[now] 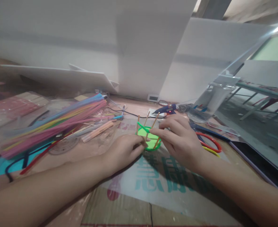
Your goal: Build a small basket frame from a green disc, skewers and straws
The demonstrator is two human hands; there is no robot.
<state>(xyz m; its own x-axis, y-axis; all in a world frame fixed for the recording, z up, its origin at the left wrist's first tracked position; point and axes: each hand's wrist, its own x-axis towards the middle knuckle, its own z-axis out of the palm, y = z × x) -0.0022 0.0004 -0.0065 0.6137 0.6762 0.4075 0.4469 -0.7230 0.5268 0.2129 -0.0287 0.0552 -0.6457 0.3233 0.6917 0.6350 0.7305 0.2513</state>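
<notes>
A round green base [150, 146] with several thin wooden sticks [157, 119] standing up around its rim rests on a printed plastic sheet [150, 176]. My left hand [131, 148] is closed at the near left of the base, its fingertips pinching one of the sticks. From the right, my right hand [180, 138] reaches over with index finger and thumb closed on a bright green pipe cleaner [143, 127]. This strip slants across the tops of the sticks toward the upper left. Its right end is hidden by my fingers.
Many coloured pipe cleaners [65, 115] lie in a bundle to the left. Behind the base are a blue glue gun [164, 109] and a small white digital display [153, 98]. On the right stand a clear plastic cup [201, 110], red-handled scissors [212, 142] and a dark phone-like slab [259, 162].
</notes>
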